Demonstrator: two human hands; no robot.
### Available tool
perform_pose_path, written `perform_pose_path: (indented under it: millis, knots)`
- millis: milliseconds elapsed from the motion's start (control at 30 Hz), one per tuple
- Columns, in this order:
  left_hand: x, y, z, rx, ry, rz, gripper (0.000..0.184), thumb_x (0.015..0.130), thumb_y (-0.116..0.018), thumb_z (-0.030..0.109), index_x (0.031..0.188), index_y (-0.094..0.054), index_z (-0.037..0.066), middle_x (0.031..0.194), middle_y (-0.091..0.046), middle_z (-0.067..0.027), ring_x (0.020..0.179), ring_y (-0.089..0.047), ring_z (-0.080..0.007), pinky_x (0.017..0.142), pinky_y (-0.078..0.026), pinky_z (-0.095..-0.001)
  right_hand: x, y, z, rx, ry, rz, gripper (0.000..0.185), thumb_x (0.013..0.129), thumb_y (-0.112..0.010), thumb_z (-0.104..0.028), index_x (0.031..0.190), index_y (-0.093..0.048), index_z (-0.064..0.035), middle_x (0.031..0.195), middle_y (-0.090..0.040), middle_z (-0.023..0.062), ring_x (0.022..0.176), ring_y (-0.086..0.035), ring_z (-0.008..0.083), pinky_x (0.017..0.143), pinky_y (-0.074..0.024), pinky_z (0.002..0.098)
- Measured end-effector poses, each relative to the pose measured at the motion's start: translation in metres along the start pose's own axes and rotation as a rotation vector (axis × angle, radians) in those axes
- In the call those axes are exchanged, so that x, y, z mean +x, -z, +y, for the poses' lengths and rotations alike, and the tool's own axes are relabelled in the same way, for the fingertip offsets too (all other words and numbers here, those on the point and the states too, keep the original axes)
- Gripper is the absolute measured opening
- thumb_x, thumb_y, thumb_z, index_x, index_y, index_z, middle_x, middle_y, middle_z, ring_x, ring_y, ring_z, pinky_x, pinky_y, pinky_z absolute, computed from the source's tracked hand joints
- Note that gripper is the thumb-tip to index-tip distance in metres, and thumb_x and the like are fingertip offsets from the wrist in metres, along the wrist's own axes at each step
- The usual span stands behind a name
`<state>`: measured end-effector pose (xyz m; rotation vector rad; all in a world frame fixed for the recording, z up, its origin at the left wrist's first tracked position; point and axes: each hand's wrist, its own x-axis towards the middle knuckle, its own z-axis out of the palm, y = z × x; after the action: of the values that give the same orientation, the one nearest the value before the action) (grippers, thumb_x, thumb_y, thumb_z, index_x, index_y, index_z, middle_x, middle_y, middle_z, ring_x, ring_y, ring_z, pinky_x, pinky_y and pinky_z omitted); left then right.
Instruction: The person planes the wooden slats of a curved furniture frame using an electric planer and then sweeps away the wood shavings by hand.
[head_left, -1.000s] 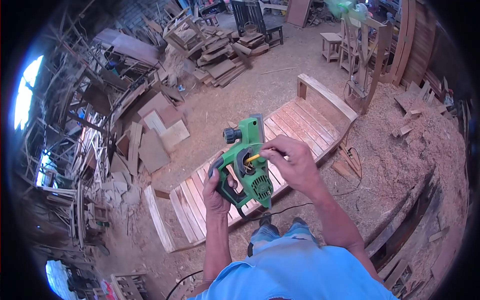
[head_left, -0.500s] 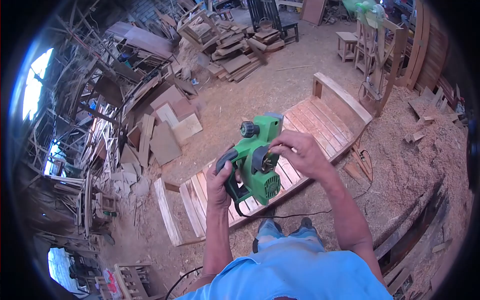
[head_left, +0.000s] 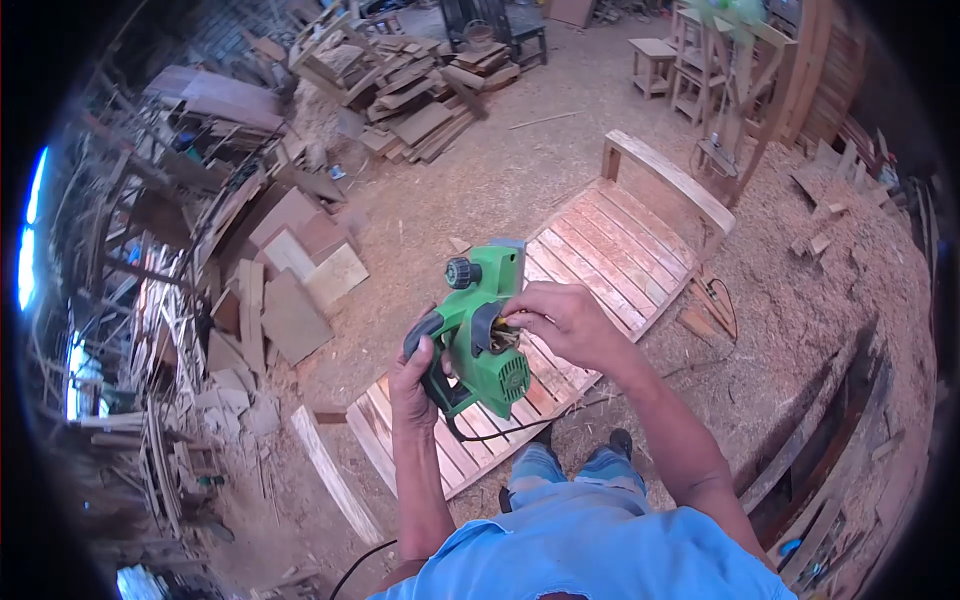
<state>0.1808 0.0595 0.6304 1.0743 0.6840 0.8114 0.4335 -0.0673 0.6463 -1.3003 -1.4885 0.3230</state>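
Mid-frame, your left hand (head_left: 411, 384) grasps a green plastic electric planer (head_left: 476, 374), your right hand (head_left: 566, 322) pinches a thin yellow stick (head_left: 504, 323), and pale wood shavings (head_left: 501, 342) still sit in the dark outlet (head_left: 483, 327).

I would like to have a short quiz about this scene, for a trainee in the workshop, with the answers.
1. Which hand grips the green electric hand planer by its handle?
2. True or false: both hands are wrapped around that handle.
3. The planer is held above: (a) a slatted wooden bench; (b) a metal cart; (c) a glass table.

Key:
1. The left hand.
2. False; the right hand is at the planer's side opening.
3. a
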Motion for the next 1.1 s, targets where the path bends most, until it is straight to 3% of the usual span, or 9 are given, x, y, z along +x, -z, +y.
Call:
perform_pose_path:
  millis: [100,200,333,400,533,567,800,900,1100]
  knots:
    - [0.051,0.012,-0.014,0.091,0.071,0.010,0.074,0.099,-0.085,0.031,0.158,-0.058,-0.004,0.085,-0.068,-0.0017,0.068,-0.063,-0.0113,0.065,-0.051,-0.0254,0.002,0.017,0.045,0.292,-0.439,0.038,0.014,0.104,-0.075,-0.009,0.110,-0.080,0.0025,0.095,-0.079,0.0080,0.085,-0.072,0.0143,0.076,-0.0574,0.0316]
    - [0.112,0.021,-0.041,0.285,0.268,-0.053,0.076,0.098,-0.085,0.024,0.161,-0.053,-0.004,0.083,-0.066,-0.0013,0.065,-0.061,-0.0114,0.061,-0.052,-0.0265,-0.031,0.043,0.047,0.012,-0.508,0.372,0.018,0.105,-0.074,-0.014,0.111,-0.080,0.0027,0.090,-0.076,0.0054,0.082,-0.067,0.0107,0.074,-0.0530,0.0288]
    - [0.182,0.052,-0.170,0.300,0.499,0.139,0.065,0.097,-0.080,0.011,0.154,-0.052,-0.005,0.081,-0.063,-0.0054,0.063,-0.061,-0.0160,0.054,-0.054,-0.0324,-0.089,0.074,0.011,0.158,-0.637,0.927,0.019,0.107,-0.071,-0.010,0.121,-0.078,0.0011,0.103,-0.075,0.0077,0.089,-0.067,0.0162,0.080,-0.0539,0.0325]
    - [0.209,0.062,-0.243,0.386,0.577,0.314,0.056,0.097,-0.076,0.006,0.146,-0.053,-0.006,0.080,-0.062,-0.0085,0.062,-0.062,-0.0191,0.051,-0.055,-0.0352,-0.109,0.086,-0.020,0.454,-0.500,1.210,0.023,0.107,-0.070,-0.007,0.130,-0.075,-0.0027,0.108,-0.072,0.0077,0.094,-0.065,0.0179,0.082,-0.0542,0.0346]
    - [0.253,0.156,-0.398,0.217,0.907,0.378,0.038,0.094,-0.070,-0.002,0.129,-0.057,-0.006,0.081,-0.061,-0.0138,0.060,-0.062,-0.0236,0.051,-0.054,-0.0400,-0.107,0.091,-0.069,0.572,-0.118,1.187,0.033,0.105,-0.070,-0.003,0.136,-0.069,-0.0144,0.104,-0.066,0.0016,0.104,-0.062,0.0164,0.078,-0.0527,0.0308]
    - [0.260,0.169,-0.431,0.175,0.960,0.393,0.037,0.093,-0.070,-0.003,0.128,-0.058,-0.006,0.081,-0.061,-0.0141,0.059,-0.061,-0.0240,0.051,-0.054,-0.0408,-0.101,0.095,-0.082,0.575,-0.077,1.132,0.029,0.099,-0.078,-0.002,0.125,-0.073,-0.0154,0.102,-0.066,0.0003,0.103,-0.059,0.0164,0.079,-0.0507,0.0320]
    - [0.217,0.122,-0.548,0.264,0.736,0.589,0.070,0.091,-0.069,-0.008,0.153,-0.038,0.001,0.100,-0.064,-0.0171,0.069,-0.064,-0.0257,0.060,-0.058,-0.0431,-0.135,0.119,-0.059,0.418,0.102,1.011,0.020,0.092,-0.088,-0.002,0.106,-0.080,-0.0133,0.101,-0.076,-0.0035,0.102,-0.063,0.0148,0.080,-0.0506,0.0300]
    - [0.201,0.119,-0.593,0.299,0.709,0.529,0.081,0.092,-0.070,-0.009,0.159,-0.031,0.013,0.117,-0.063,-0.0152,0.082,-0.067,-0.0269,0.067,-0.062,-0.0455,-0.139,0.113,-0.044,0.453,-0.003,1.127,0.007,0.096,-0.084,-0.012,0.101,-0.080,-0.0154,0.092,-0.076,-0.0049,0.093,-0.058,0.0102,0.075,-0.0449,0.0257]
    - [0.169,0.091,-0.644,0.291,0.647,0.547,0.067,0.098,-0.075,0.000,0.153,-0.038,0.012,0.111,-0.065,-0.0133,0.087,-0.069,-0.0271,0.071,-0.063,-0.0512,-0.190,0.142,-0.044,0.483,-0.220,1.184,0.003,0.101,-0.077,-0.016,0.101,-0.080,-0.0168,0.090,-0.076,-0.0085,0.083,-0.054,0.0075,0.072,-0.0402,0.0228]
